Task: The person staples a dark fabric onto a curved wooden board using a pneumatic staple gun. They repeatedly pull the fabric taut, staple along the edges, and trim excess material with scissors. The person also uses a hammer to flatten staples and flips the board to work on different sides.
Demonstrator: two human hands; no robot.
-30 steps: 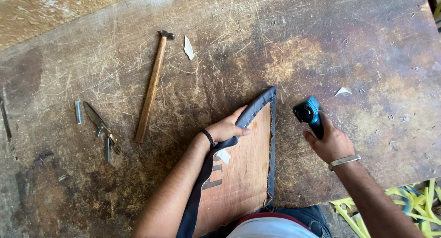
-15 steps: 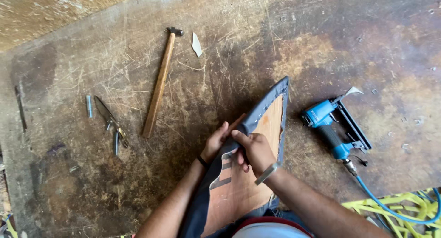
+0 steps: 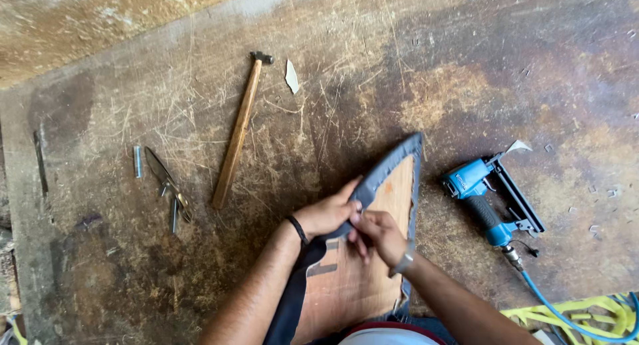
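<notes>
Gripping the grey fabric edge (image 3: 383, 175) at lower centre of the frame, the left hand (image 3: 326, 213) has its fingers pressed together along the folded cloth, while the right hand (image 3: 378, 235) just beside it pinches the same edge with thumb and fingertips. Both hands rest on the triangular wooden panel (image 3: 359, 272), which lies on the scratched counter (image 3: 466, 72). A blue staple gun (image 3: 489, 195) with its blue hose (image 3: 566, 302) lies right of the panel, apart from the hands. Upper left of centre lie a wooden-handled hammer (image 3: 238, 135) and pliers (image 3: 168, 185).
</notes>
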